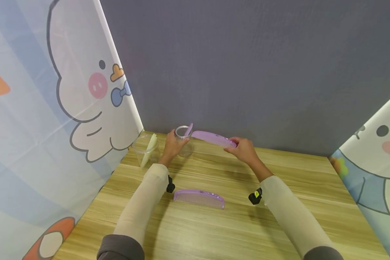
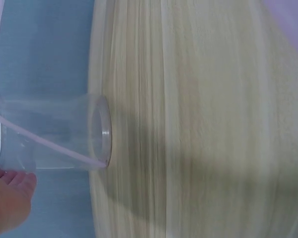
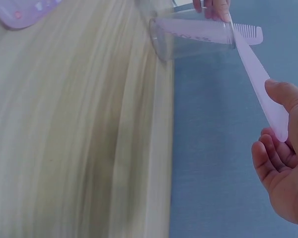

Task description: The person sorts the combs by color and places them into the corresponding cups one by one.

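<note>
My left hand [image 1: 174, 144] grips a clear jar [image 1: 186, 148] near its rim at the back of the table. Inside the jar leans a purple comb [image 3: 196, 30], its toothed end sticking out of the mouth. My right hand [image 1: 245, 148] pinches one end of another purple comb [image 1: 212, 138], held roughly level, its far end close to the jar's rim. A third purple comb [image 1: 199, 198] lies on the table between my forearms, teeth facing me. In the left wrist view, the jar [image 2: 49, 131] stands with its base on the table near the back edge.
Left of my left hand stands a second clear container [image 1: 138, 150] with pale yellow-green items [image 1: 148, 153] leaning in it. A grey wall [image 1: 247, 72] rises behind the wooden table [image 1: 214, 234]. Printed cloth panels [image 1: 74, 173] border the left and right sides.
</note>
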Demonstrator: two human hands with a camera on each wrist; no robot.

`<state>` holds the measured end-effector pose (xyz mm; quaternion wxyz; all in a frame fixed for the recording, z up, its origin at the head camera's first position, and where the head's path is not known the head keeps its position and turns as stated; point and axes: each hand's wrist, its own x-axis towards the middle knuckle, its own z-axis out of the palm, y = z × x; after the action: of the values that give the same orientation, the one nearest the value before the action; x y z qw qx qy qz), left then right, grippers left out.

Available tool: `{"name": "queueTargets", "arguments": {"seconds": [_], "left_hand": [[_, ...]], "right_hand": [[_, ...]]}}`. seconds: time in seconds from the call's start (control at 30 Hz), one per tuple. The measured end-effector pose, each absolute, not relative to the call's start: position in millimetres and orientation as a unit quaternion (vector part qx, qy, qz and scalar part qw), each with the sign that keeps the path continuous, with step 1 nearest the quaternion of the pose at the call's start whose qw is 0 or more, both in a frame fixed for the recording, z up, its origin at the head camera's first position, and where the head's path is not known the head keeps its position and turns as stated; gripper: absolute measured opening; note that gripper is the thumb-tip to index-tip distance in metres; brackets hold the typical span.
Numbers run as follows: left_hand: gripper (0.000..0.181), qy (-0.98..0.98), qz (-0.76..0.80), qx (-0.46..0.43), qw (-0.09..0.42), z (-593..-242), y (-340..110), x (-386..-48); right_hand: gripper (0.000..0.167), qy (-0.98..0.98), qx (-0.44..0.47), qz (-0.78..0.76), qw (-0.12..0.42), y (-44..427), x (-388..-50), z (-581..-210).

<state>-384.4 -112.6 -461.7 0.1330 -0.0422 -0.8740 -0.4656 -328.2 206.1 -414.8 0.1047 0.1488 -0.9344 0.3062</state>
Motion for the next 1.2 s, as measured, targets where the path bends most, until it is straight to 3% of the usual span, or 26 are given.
{"name": "queueTargets", "arguments": {"seconds": [0.4,0.63,1.0,1.2], "left_hand": [[0.086,-0.882,-0.449,-0.035,0.138,-464.1,-111.2,-388.2],[0.087,-0.878,-0.460,-0.035,0.126,-464.6,-112.2,-387.6],[0.087,-0.883,-0.453,-0.031,0.118,-460.4,-113.4,-386.3],[0.083,-0.887,-0.442,-0.037,0.132,-461.3,-112.8,-388.2]], "right_hand": [[0.049,-0.942,0.147,0.278,0.115,186.1,-339.3,-391.4],[0.058,-0.937,0.148,0.299,0.104,174.6,-348.4,-379.9],[0.065,-0.902,0.127,0.399,0.103,147.9,-358.1,-366.8],[0.073,-0.876,0.162,0.450,0.063,134.8,-357.8,-366.1]]}}
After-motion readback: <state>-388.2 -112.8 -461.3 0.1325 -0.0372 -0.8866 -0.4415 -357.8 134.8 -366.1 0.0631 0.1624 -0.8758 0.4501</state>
